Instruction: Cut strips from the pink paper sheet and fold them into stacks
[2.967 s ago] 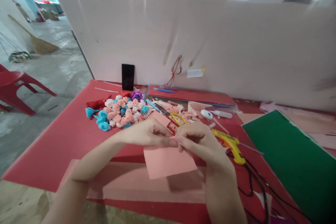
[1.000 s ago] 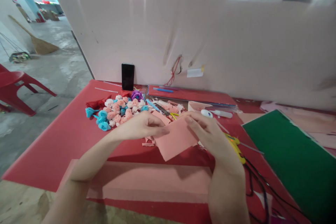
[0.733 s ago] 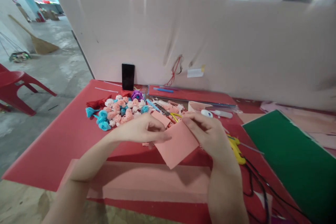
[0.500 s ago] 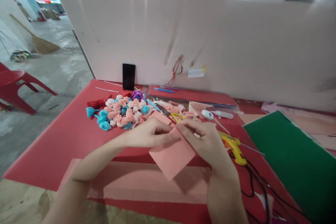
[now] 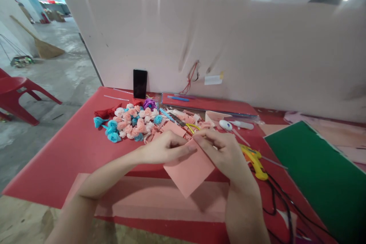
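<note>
A square of pink paper (image 5: 188,173) hangs with one corner downward, its upper corner pinched between both hands. My left hand (image 5: 166,148) is closed on its upper left edge, thumb lying across the front. From the other side my right hand (image 5: 220,150) grips the same top corner, fingertips close to the left thumb. Just behind the hands lie scissors with yellow handles (image 5: 192,126) and another flat pink paper piece (image 5: 173,127). Below the held square, a long pink paper strip (image 5: 148,198) lies along the table's front edge.
Blue, pink and white paper flowers (image 5: 133,122) are heaped at the back left of the red table (image 5: 65,152). A phone (image 5: 140,84) leans on the white panel (image 5: 128,38). To the right lie a yellow glue gun (image 5: 257,164) with black cable and a green board (image 5: 317,175).
The held paper has shifted very slightly to the right and down. Both hands keep nearly the same pinch on it.
</note>
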Demonstrator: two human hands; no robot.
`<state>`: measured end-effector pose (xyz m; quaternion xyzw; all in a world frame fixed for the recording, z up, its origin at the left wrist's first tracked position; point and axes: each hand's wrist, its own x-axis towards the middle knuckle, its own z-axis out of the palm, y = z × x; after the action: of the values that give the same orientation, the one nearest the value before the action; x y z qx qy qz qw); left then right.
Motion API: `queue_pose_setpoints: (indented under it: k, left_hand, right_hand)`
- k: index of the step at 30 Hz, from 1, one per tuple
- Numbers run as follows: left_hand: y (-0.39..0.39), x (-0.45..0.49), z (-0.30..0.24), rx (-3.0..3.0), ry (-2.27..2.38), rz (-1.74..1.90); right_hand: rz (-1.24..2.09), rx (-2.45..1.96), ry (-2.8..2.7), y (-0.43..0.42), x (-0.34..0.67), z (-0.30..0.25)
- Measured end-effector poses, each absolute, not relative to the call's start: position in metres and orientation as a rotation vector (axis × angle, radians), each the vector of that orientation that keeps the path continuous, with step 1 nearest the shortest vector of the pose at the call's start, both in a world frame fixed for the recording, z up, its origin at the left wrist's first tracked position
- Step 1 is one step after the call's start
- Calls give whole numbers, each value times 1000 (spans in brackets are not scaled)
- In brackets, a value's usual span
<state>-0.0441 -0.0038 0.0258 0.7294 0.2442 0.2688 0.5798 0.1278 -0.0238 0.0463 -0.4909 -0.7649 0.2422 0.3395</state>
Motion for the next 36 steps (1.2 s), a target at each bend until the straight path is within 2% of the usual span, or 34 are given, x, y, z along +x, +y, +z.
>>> queue_pose_setpoints:
  k: [10, 19, 24, 29, 36]
  left_hand:
    - [-1, -44, 27, 1699, 558, 424]
    - [-1, -44, 27, 1596, 582, 408]
    - [1, -44, 28, 1541, 572, 281]
    - [3, -43, 29, 1350, 320, 41]
    - [5, -45, 28, 1356, 274, -30]
  right_hand:
    - [698, -1310, -1967, -19, 128, 45]
    - [954, -1232, -1935, -17, 125, 42]
    - [908, -1263, -1896, -16, 131, 44]
    - [957, -1355, -1742, -16, 144, 45]
    - [891, -1383, -1561, -21, 153, 47]
